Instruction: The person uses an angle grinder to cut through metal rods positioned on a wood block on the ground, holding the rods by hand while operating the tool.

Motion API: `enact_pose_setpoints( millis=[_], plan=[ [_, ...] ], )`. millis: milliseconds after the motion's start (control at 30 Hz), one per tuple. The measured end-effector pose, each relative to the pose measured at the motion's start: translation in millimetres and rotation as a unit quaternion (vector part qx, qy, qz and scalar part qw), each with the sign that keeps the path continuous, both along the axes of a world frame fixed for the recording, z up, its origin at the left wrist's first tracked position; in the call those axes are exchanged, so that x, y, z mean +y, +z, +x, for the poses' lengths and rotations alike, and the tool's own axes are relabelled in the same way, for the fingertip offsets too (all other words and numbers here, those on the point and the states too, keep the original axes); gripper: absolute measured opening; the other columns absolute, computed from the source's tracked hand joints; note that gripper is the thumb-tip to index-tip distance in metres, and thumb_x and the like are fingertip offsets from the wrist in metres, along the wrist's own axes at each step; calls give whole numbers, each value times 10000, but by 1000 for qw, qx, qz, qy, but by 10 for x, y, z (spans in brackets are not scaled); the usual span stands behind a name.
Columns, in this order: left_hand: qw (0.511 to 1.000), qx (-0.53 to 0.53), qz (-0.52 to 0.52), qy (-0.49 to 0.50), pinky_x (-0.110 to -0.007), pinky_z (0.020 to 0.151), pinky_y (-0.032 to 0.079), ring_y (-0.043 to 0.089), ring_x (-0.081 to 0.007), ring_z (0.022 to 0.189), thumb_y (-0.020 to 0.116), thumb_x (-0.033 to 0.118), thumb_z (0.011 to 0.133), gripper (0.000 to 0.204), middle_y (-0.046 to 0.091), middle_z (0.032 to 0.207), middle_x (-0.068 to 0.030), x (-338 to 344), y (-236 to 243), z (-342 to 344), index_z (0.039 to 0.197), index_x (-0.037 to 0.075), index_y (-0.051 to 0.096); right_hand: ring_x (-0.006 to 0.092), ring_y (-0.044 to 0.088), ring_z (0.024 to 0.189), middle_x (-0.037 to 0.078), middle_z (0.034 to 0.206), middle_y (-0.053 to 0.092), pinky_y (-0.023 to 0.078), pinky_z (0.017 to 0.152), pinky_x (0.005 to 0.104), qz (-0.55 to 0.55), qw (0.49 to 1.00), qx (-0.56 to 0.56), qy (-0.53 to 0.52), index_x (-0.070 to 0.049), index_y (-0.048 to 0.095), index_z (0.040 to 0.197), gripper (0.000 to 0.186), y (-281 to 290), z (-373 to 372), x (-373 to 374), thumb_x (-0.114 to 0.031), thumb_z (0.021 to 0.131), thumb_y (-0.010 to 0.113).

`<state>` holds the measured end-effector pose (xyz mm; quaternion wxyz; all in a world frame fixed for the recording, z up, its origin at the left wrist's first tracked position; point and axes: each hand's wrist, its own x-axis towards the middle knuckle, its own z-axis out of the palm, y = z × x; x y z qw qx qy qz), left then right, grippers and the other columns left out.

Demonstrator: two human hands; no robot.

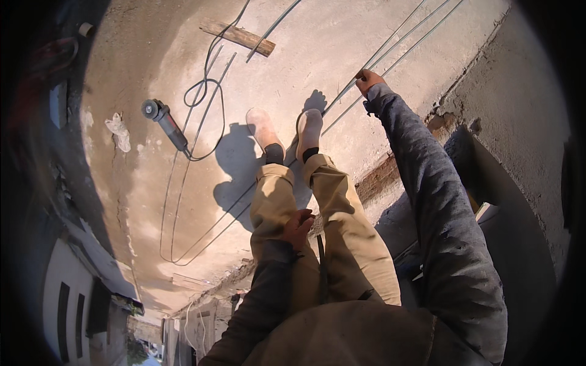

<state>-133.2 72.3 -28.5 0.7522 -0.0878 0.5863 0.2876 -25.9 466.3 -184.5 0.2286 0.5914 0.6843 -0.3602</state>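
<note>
My right arm reaches forward, and my right hand (370, 82) is closed around thin metal rods (422, 38). The rods run from the far right edge back toward my feet, and one passes just beside the hand. My fingers hide exactly how many are gripped. My left hand (297, 230) rests against my left knee, its fingers curled, with nothing visible in it. Both shoes (309, 129) stand on the concrete, with rods running close by the right one.
An angle grinder (170, 126) lies at the left, its black cord (223, 131) looping beside it. A wooden board (237, 37) lies far ahead under rod ends. A pale crumpled scrap (119, 132) is at the left. Broken concrete edging (384, 177) drops off at my right.
</note>
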Motion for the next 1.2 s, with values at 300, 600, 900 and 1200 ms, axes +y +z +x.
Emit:
enact_pose_setpoints(
  millis=[300, 600, 900, 1200],
  plan=[
    [983, 151, 67, -86, -367, 885, 413, 540, -263, 1007, 588, 224, 771, 381, 581, 1014, -143, 230, 32, -745, 1080, 14, 516, 318, 576, 946, 179, 978, 612, 446, 838, 354, -116, 985, 51, 121, -54, 589, 1016, 320, -135, -1171, -683, -207, 740, 535],
    [857, 308, 163, -380, -414, 988, 312, 379, -358, 1177, 606, 336, 742, 584, 402, 1258, -212, -1131, 343, -1114, 1208, 27, 436, 195, 574, 683, 112, 741, 597, 449, 647, 295, -281, 941, 178, 68, -47, 575, 935, 227, 1281, -1918, -1464, -205, 774, 552],
    [972, 133, 39, -192, -346, 948, 320, 396, -301, 1132, 474, 406, 841, 601, 414, 1216, -212, -1067, 1201, -1756, 1266, 7, 327, 277, 613, 832, 153, 869, 634, 480, 754, 352, -6, 989, 138, 47, -44, 585, 959, 246, 3185, -63, -13, -219, 789, 554],
    [901, 157, 62, -399, -338, 808, 422, 528, -240, 947, 524, 422, 816, 572, 541, 1048, -173, 371, 891, -2816, 1172, -18, 442, 186, 581, 607, 157, 820, 628, 465, 514, 305, -311, 856, 271, -312, -11, 569, 982, 403, 2521, 1968, -509, 96, 595, 601]
  ],
)
